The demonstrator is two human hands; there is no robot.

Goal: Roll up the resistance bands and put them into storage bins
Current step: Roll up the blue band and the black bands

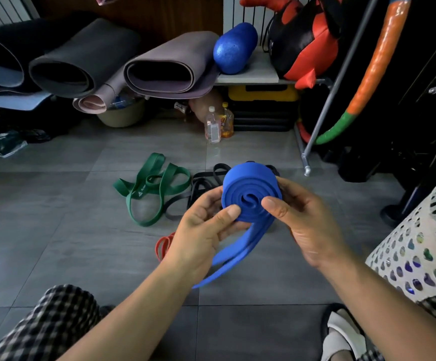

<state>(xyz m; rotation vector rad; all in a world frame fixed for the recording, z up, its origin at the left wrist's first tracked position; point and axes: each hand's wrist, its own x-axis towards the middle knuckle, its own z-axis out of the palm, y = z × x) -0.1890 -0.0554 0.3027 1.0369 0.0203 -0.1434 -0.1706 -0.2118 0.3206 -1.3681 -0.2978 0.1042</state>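
I hold a wide blue resistance band [250,190], mostly wound into a thick coil, above the grey tiled floor. My left hand [202,230] grips the coil from the left with its thumb on the coil's face. My right hand [308,217] grips it from the right, thumb pressed near the spiral's centre. A loose blue tail hangs down toward the lower left. On the floor behind lie a green band [154,186], a tangle of black bands [201,186] and a red band [163,244], partly hidden by my left hand. A white perforated bin [419,246] stands at the right.
Rolled mats [86,61] and a blue foam roller [233,48] sit on a low shelf at the back. Two bottles [218,125] stand on the floor. A metal rack leg [306,162] and dark equipment are at the right. My checked trousers and a sandal [341,334] are at the bottom.
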